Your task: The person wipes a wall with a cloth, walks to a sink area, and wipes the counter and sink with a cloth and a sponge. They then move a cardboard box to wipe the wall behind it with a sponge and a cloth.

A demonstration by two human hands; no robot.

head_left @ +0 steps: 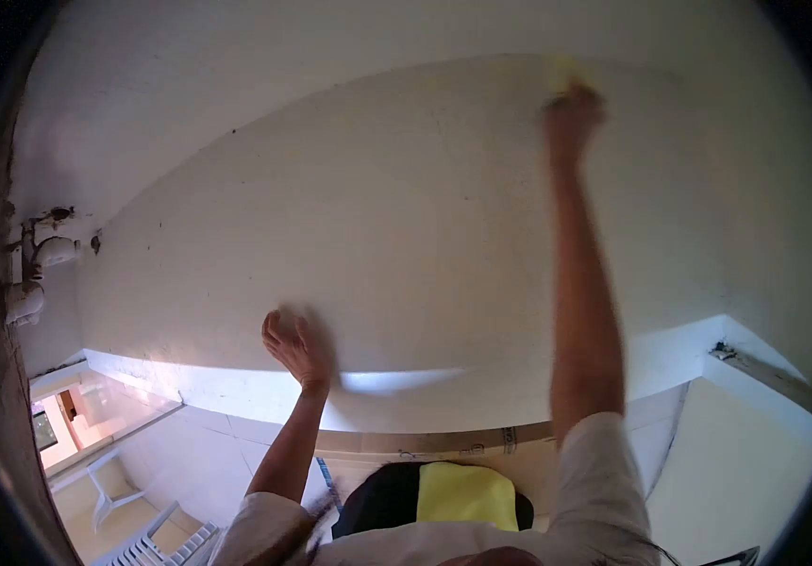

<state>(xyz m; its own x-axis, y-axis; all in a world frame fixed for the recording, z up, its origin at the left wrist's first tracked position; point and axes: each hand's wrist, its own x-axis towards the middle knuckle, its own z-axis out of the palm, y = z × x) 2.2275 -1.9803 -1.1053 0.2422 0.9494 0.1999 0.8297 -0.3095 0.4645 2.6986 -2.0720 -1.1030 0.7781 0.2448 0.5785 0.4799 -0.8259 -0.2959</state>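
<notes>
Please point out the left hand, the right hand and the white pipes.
left hand (297, 349): head view, on the back of the hand.
right hand (571, 118): head view, on the blurred back of the hand.
white pipes (25, 302): head view, on the lower pipe piece.

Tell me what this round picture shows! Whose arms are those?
No machine here: a person wears a camera on the head, so you see their own two arms. The lens bends the picture round. Both arms reach to a big white surface. The left hand rests open on it, holding nothing. The right hand, blurred, holds a small yellow thing against it; what it is, I cannot tell. White pipes sit at the left edge, white plastic chairs at the lower left.
</notes>
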